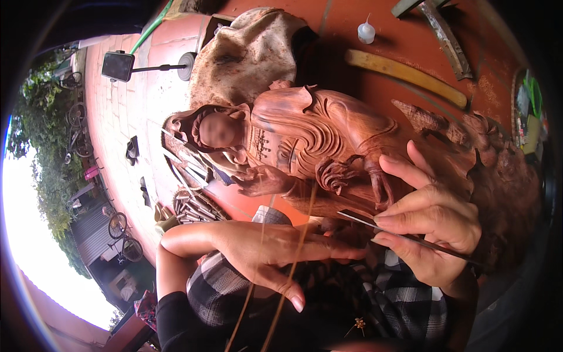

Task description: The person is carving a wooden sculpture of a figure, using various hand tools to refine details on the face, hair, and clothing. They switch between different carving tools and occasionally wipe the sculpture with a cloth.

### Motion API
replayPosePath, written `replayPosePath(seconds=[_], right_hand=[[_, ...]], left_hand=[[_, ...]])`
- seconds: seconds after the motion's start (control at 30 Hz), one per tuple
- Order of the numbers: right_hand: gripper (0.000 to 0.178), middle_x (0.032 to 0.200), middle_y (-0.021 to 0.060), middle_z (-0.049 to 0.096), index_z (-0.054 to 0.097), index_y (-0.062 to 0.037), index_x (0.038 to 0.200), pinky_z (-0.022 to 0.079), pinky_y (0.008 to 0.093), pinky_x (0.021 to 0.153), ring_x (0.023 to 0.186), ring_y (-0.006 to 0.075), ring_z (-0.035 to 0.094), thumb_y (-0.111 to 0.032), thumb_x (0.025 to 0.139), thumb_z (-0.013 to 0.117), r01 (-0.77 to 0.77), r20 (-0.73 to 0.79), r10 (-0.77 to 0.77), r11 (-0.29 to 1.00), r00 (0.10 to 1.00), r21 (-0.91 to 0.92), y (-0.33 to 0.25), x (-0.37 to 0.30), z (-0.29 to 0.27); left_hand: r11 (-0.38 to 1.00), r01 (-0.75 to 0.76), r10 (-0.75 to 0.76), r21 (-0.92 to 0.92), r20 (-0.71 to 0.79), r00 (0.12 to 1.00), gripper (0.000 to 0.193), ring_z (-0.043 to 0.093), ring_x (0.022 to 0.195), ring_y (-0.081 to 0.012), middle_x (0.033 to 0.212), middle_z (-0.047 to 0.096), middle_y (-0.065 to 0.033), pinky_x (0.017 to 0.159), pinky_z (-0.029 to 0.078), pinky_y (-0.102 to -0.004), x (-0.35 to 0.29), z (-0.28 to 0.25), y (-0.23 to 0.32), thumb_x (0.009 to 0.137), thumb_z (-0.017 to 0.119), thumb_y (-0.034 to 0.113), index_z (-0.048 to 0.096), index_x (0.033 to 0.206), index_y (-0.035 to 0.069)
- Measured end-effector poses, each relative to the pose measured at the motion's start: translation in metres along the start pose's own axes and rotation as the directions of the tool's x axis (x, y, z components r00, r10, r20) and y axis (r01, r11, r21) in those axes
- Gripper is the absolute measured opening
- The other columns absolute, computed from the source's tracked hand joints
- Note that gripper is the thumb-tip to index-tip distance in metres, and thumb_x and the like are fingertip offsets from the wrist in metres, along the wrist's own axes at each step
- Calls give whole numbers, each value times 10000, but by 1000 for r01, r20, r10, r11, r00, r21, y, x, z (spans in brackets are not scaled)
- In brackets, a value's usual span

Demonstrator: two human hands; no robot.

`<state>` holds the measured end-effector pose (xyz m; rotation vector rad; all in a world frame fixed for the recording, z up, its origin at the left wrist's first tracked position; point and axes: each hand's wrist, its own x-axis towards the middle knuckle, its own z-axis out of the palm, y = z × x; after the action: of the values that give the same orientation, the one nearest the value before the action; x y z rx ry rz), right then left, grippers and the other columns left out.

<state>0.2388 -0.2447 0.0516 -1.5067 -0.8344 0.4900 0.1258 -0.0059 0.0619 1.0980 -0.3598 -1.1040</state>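
Observation:
A reddish-brown carved wooden statue (349, 117) of a robed figure lies on its back across the space before me, its head to the left. In my right hand (434, 220) is a slim flat carving chisel (359, 218), pinched between thumb and fingers. The tool's bright end points left, close to the statue's near side; its other end runs back under the palm. My left hand (264, 252) is stretched out flat to the right with the thumb apart, over my lap beside the statue's near edge. Nothing shows in it, and shadow darkens its fingertips.
Left of the statue, a round basket (196, 206) holds several chisels, with more blades (187, 167) above it. A stained cloth (246, 56) bulges behind the head. A phone (118, 66) stands on a holder. A yellowish wooden strip (404, 76) and small bottle (366, 33) are at the back.

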Motion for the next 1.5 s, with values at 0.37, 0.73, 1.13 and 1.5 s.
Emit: replayPosePath(seconds=[0.37, 0.73, 1.13, 1.5], right_hand=[[147, 876, 149, 713, 710, 18, 934, 383, 543, 1086, 1114, 399, 649, 5, 788, 718, -29, 8, 29, 1000, 1000, -8, 11, 12, 33], [158, 857, 130, 715, 712, 11, 906, 382, 542, 1099, 1063, 372, 681, 55, 755, 726, 21, 17, -21, 1000, 1000, -5, 7, 16, 34], [156, 857, 162, 719, 707, 15, 884, 473, 532, 1019, 976, 366, 711, 80, 742, 701, -2, 65, 7, 997, 998, -75, 0, 26, 31], [156, 838, 155, 712, 698, 14, 881, 452, 541, 1031, 952, 365, 717, 72, 737, 703, 26, 115, -13, 993, 993, -113, -5, 32, 31]], left_hand=[[815, -87, -74, -573, -252, 965, 451, 466, 1122, -108, 1158, 520, -25, 974, 394, -294, 37, 17, -12, 1024, 526, 357, 453, 1324, 28], [769, -206, -36, -605, -363, 931, 430, 487, 1073, -88, 1107, 547, -15, 931, 418, -279, 36, 24, -8, 1036, 489, 383, 519, 1275, 27], [755, -329, 38, -567, -462, 886, 355, 508, 975, -61, 1055, 558, 9, 832, 437, -233, 43, 29, -12, 1050, 476, 358, 544, 1201, 44], [651, -448, 100, -613, -515, 851, 333, 542, 1012, -62, 1070, 599, -4, 901, 462, -254, 45, 34, -12, 1045, 496, 328, 587, 1188, 42]])
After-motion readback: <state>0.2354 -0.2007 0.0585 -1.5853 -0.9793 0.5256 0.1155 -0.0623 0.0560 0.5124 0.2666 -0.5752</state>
